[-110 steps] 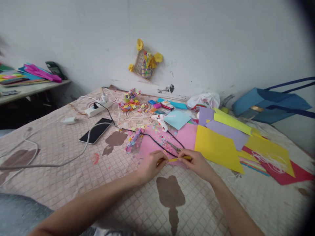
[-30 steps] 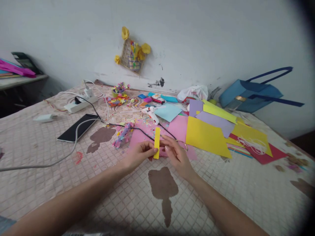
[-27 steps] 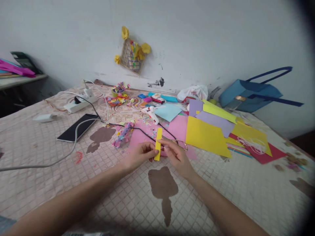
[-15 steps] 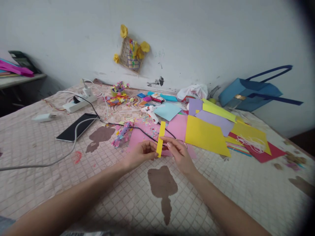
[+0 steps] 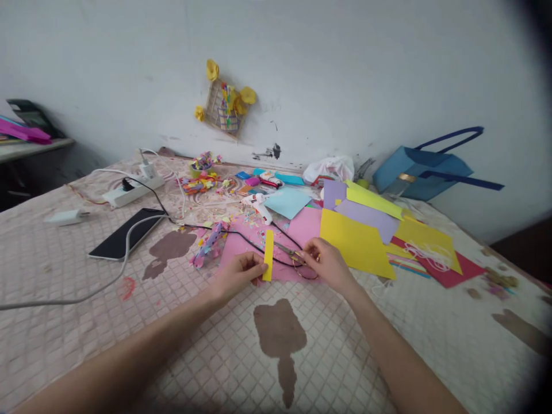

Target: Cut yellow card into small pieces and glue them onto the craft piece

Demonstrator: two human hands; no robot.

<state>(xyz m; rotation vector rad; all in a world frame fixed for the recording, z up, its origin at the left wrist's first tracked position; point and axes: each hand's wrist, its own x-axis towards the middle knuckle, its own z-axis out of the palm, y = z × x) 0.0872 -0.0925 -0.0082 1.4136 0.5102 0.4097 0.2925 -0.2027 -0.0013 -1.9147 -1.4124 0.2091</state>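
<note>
Head view. Left hand (image 5: 240, 272) pinches a yellow strip (image 5: 268, 253) near its lower end, thumb against fingers, above the pink sheet (image 5: 233, 247). Strip's long axis almost upright in view, free end towards the wall (image 5: 345, 69). Right hand (image 5: 331, 265) part-curled, fingertips at the scissors (image 5: 284, 249); cannot tell whether they grip. Scissors slant, blades pointing up-left towards the strip, handle loops beside the right hand. Tabletop (image 5: 215, 368) diamond-patterned, pinkish to off-white, brown patches. Glue gun (image 5: 259, 208) beyond; yellow sheet (image 5: 356, 241) to the right; dark-screened phone (image 5: 127, 234) left. Woven panel (image 5: 213, 106) on the pale wall, blue bag (image 5: 444, 172) near it.
</note>
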